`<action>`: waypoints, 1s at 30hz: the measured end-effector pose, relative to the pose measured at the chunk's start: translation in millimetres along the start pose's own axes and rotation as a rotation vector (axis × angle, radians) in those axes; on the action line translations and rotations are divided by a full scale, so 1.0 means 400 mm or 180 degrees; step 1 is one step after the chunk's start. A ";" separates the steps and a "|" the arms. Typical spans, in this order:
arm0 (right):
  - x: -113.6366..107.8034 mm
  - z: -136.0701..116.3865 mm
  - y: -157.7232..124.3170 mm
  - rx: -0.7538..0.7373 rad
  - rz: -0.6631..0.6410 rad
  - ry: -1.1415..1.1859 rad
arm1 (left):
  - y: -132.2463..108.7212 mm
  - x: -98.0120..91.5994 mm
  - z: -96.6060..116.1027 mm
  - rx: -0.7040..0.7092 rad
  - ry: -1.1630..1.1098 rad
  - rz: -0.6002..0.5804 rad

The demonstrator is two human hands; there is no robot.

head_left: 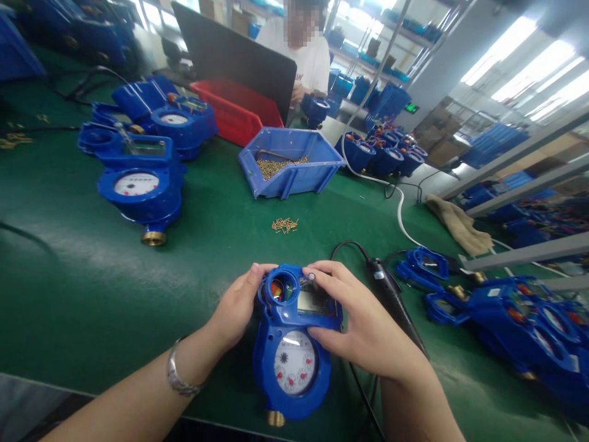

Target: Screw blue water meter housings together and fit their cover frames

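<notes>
A blue water meter with a white dial and a brass fitting lies face up at the front of the green table. My left hand grips its upper left side, the thumb near the round opening where coloured wires show. From the right, my right hand holds the upper housing, fingers over the small display window and thumb just above the dial. Beyond the meter is a small pile of brass screws. A black electric screwdriver rests right of my right hand.
A blue bin of screws and a red bin stand at the back. Several water meters are on the left, more on the right. A white cable crosses the right side. A person sits opposite.
</notes>
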State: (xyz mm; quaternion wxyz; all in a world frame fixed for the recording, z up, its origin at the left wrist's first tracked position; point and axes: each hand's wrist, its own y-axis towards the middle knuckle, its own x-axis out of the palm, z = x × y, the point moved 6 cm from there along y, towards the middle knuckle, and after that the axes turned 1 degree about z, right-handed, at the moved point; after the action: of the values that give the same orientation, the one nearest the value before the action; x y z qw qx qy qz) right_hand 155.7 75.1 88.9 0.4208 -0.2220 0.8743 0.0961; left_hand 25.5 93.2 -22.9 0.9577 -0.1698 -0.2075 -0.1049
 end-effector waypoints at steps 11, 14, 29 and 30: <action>0.004 0.016 -0.003 0.0115 0.0018 0.0157 | -0.014 0.007 0.022 0.0587 0.0670 -0.0512; 0.007 0.022 -0.002 0.0155 -0.0057 0.0178 | -0.015 0.011 0.027 0.0477 0.0887 -0.0542; 0.065 0.060 -0.138 -0.0364 0.1133 -0.0750 | -0.017 -0.002 0.026 0.0370 0.1477 -0.0355; 0.062 0.091 -0.146 -0.0054 0.1212 -0.0826 | -0.017 -0.002 0.024 0.0326 0.1448 -0.0397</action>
State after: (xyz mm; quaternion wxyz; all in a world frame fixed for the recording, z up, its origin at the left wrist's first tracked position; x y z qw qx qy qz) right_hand 194.7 28.7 47.8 0.5021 -0.0423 0.8381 0.2089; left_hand 19.5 90.6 -13.0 0.9788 -0.0799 -0.0016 -0.1888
